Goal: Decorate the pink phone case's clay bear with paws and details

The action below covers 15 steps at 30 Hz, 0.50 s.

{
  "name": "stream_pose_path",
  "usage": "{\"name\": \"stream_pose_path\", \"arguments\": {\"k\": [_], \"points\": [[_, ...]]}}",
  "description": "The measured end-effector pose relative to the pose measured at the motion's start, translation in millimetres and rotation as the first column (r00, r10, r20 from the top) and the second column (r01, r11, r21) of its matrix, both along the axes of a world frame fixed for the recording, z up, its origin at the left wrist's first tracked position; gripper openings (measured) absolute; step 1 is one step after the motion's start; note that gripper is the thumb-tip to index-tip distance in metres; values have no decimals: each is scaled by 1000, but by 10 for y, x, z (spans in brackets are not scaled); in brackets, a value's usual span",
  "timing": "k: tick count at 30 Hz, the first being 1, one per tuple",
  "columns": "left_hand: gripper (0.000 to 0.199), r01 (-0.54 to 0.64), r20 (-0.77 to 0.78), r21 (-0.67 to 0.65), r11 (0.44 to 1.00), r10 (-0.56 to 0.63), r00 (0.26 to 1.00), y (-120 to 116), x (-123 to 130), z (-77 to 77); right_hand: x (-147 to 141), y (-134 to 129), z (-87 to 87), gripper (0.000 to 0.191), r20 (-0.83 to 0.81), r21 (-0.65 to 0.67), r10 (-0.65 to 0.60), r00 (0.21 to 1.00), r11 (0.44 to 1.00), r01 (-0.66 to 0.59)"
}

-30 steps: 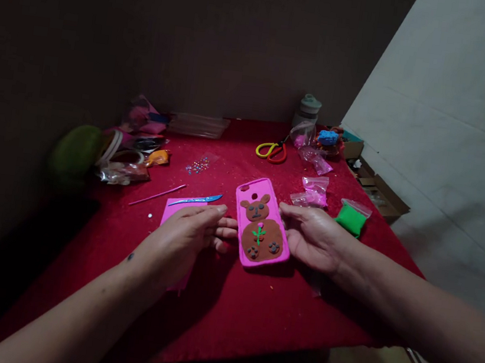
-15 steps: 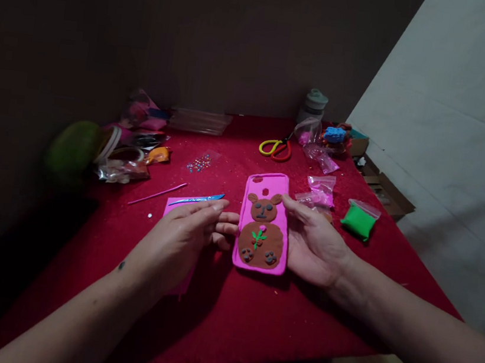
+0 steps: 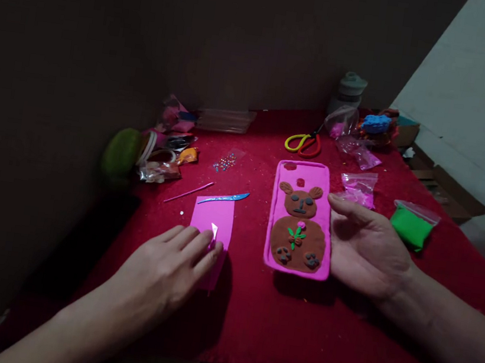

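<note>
While left hand fingers lie flat on the pink sheet, right hand is open, fingers loose against the pink phone case right edge, mid-bench. Bare red cloth at near edge. Green clay bag right.

My one camera sits on my head, looking forward and down from close above the red counter, with the dark wall straight ahead.
</note>
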<state>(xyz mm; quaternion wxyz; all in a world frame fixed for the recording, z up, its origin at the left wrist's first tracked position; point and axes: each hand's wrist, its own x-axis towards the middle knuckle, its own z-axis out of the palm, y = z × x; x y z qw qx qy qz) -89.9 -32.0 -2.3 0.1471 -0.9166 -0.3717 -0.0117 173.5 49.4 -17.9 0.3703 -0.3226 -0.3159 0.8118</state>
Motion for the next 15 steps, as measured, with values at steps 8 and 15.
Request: {"name": "stream_pose_path", "arguments": {"k": [8, 15], "points": [[43, 147, -210, 58, 987, -132, 969, 74, 48, -94, 17, -28, 5, 25, -143, -162, -10, 990, 987, -14], [38, 186, -231, 73, 980, -165, 959, 117, 40, -104, 27, -32, 39, 12, -279, -402, -103, 955, 915, -19]]}}
